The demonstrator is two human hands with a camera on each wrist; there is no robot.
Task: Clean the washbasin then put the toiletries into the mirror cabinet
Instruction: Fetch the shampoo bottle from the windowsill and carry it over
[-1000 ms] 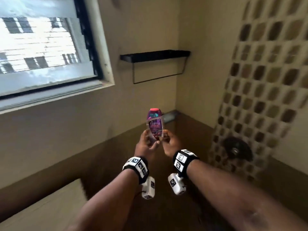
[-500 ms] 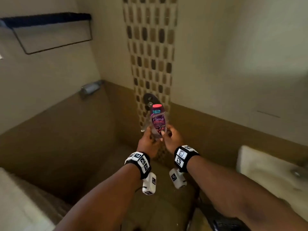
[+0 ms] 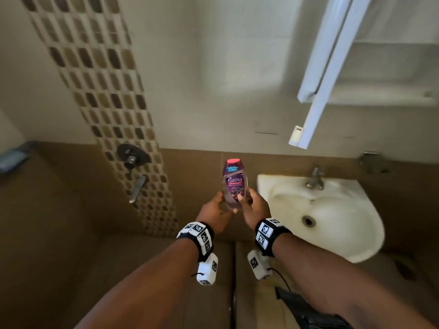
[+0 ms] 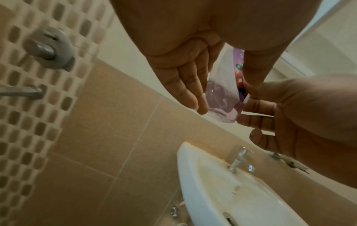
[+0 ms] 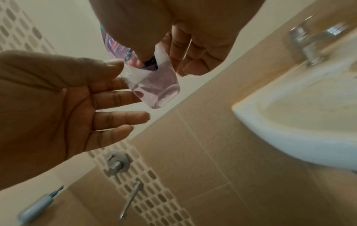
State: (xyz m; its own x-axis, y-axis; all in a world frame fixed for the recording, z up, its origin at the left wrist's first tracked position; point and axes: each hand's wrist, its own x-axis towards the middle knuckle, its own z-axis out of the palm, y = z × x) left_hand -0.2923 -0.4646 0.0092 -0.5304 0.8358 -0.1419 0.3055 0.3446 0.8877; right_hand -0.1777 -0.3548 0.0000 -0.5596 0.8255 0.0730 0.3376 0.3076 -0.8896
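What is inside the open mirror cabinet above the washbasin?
Through the open door, the mirror cabinet shows pale shelves with no toiletries visible on them. The door covers its left edge, and the frame cuts off its right side.

Both arms were bare, with no sleeves. Each wrist had a black band (image 3: 199, 238) around it, covered with white squares that had black blocky patterns on them. The other band (image 3: 268, 233) looked the same. A small white box (image 3: 207, 269) hung under the left wrist and another (image 3: 257, 264) under the right, each with a thin black cord.
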